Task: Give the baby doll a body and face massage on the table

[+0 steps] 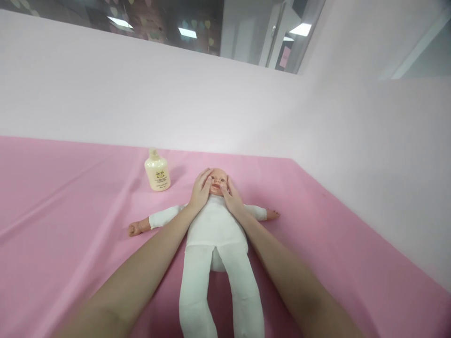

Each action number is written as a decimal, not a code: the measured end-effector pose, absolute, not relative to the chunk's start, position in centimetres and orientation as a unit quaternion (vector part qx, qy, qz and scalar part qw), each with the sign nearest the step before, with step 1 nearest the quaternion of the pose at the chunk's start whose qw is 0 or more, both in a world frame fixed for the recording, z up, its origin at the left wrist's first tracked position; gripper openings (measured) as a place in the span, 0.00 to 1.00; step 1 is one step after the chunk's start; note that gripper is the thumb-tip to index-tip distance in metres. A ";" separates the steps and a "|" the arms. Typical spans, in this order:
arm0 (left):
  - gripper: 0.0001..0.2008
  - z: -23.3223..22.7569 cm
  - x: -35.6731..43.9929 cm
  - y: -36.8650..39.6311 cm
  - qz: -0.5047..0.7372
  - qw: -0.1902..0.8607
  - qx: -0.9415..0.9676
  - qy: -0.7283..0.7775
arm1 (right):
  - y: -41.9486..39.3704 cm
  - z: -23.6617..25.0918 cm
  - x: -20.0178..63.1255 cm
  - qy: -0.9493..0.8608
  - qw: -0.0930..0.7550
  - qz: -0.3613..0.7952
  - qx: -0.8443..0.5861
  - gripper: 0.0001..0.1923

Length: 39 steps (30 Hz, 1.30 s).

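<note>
A baby doll (216, 220) with a white cloth body lies on its back, its head toward the far wall and its arms spread. My left hand (201, 190) lies along the left side of the doll's head, fingers stretched out and thumb on the cheek. Against the right side of the head rests my right hand (232, 196), also open, with its thumb near the doll's mouth. Both palms touch the head from either side and partly cover it. The forehead, eyes and mouth show between them.
A pale yellow lotion bottle (158, 173) with a printed label stands upright left of the doll's head. Pink cloth (63, 188) with a few creases covers the table. White walls (176, 103) rise behind and at the right, with a window (158, 28) at the top.
</note>
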State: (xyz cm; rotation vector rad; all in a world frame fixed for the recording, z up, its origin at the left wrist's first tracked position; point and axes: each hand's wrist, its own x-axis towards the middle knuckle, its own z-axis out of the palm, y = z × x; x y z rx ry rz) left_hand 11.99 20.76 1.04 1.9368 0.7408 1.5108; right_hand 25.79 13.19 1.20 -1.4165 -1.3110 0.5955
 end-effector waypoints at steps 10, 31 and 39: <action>0.22 1.0 12.1 20.7 0.578 0.308 0.706 0.269 | 13.3 1.3 25.7 -0.553 0.545 0.242 -0.582 0.40; 0.21 1.2 11.8 20.8 0.549 0.271 0.739 0.282 | 13.2 1.5 25.8 -0.626 0.527 0.188 -0.544 0.35; 0.21 0.9 11.9 21.1 0.553 0.284 0.730 0.284 | 12.7 2.2 25.6 -0.631 0.526 0.192 -0.537 0.34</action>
